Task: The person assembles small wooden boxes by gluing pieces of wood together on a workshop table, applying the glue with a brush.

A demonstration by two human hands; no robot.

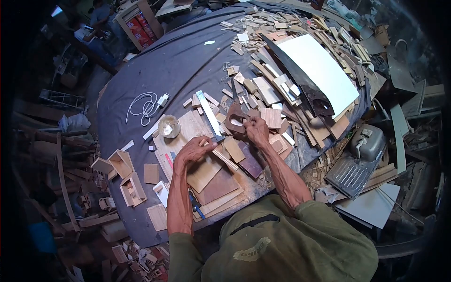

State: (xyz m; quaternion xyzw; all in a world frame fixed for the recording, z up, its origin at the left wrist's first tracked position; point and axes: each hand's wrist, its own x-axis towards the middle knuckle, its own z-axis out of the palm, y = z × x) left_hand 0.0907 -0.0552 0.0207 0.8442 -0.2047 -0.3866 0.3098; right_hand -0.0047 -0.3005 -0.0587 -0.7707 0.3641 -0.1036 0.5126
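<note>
My left hand is closed around narrow wooden strips, which slant down to the right over a flat wooden board. Close to its fingertips lies a metal ruler with a dark end, perhaps a square. My right hand has its fingers pinched together at the edge of a handsaw's brown wooden handle. What those fingers hold is hidden. Small wood blocks lie just beyond that hand. Between the hands rest a light wood piece and a dark reddish one.
A large handsaw lies beside a white panel among many wood offcuts. On the left are a pot, a charger cable and small wooden boxes. A metal sink stands off the right edge. Other people are far back.
</note>
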